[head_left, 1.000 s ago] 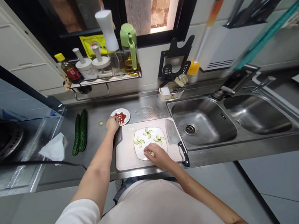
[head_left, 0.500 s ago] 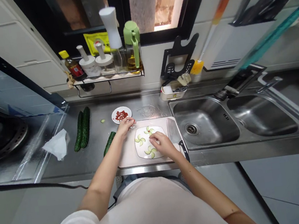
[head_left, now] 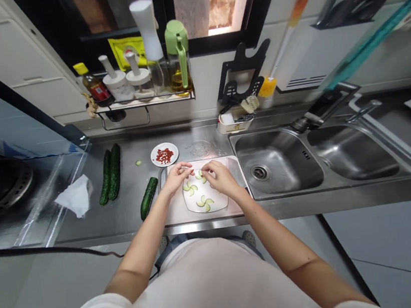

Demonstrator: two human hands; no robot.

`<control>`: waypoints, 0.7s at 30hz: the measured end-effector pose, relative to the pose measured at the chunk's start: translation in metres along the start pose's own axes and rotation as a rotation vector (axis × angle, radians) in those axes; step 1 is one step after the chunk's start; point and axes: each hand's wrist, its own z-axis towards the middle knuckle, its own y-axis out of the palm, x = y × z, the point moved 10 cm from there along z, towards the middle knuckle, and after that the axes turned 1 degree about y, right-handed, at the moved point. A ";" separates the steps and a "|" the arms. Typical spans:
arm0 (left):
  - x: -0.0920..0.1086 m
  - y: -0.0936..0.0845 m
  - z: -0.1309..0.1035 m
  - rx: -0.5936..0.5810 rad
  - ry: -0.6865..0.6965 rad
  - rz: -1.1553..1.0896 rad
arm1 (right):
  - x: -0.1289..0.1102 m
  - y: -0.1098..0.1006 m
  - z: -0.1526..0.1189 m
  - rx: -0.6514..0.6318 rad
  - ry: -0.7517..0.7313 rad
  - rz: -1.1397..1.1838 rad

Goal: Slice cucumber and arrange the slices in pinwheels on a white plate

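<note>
My left hand [head_left: 178,177] is over the upper left edge of a square white plate [head_left: 217,204], its thumb and fingers pinched on a small red piece [head_left: 191,172]. Close beside it, my right hand [head_left: 220,177] has its fingertips pressed together over the plate's upper part; what they hold, if anything, is too small to make out. On the plate, thin cucumber slices [head_left: 205,203] lie in pinwheel shapes, the top one partly covered by my right fingers. The plate rests on a pale cutting board [head_left: 176,217]. Behind my left hand is a round white dish [head_left: 155,161] of chopped red pieces [head_left: 164,155].
A cut cucumber [head_left: 149,198] lies left of the board, and two whole cucumbers [head_left: 114,173] farther left near a crumpled white tissue [head_left: 76,195]. A double sink [head_left: 278,164] is at the right. Above the counter, a rack [head_left: 145,101] holds bottles and jars.
My right hand has moved up across the plate towards its top pinwheel. My left hand has come right, towards it, with the red piece. The view has shifted slightly.
</note>
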 end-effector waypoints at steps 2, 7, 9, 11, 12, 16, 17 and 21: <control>0.003 0.006 -0.004 -0.040 0.014 0.007 | -0.004 0.000 0.003 -0.012 -0.024 -0.009; 0.004 0.018 -0.010 -0.139 0.025 0.010 | -0.012 0.004 0.003 -0.060 -0.079 -0.001; 0.005 0.022 -0.013 -0.182 0.037 0.004 | -0.012 0.006 0.002 -0.093 -0.091 -0.006; 0.005 0.026 -0.015 -0.225 0.047 0.011 | -0.012 0.009 0.000 -0.130 -0.098 -0.022; 0.005 0.028 -0.016 -0.241 0.051 0.015 | -0.012 0.010 -0.001 -0.150 -0.103 -0.032; 0.006 0.032 -0.017 -0.267 0.058 0.017 | -0.014 0.013 -0.006 -0.206 -0.122 -0.071; 0.006 0.032 -0.017 -0.267 0.057 0.019 | -0.014 0.012 -0.006 -0.208 -0.122 -0.078; 0.008 0.036 -0.020 -0.277 0.051 0.032 | -0.012 0.012 -0.009 -0.209 -0.119 -0.094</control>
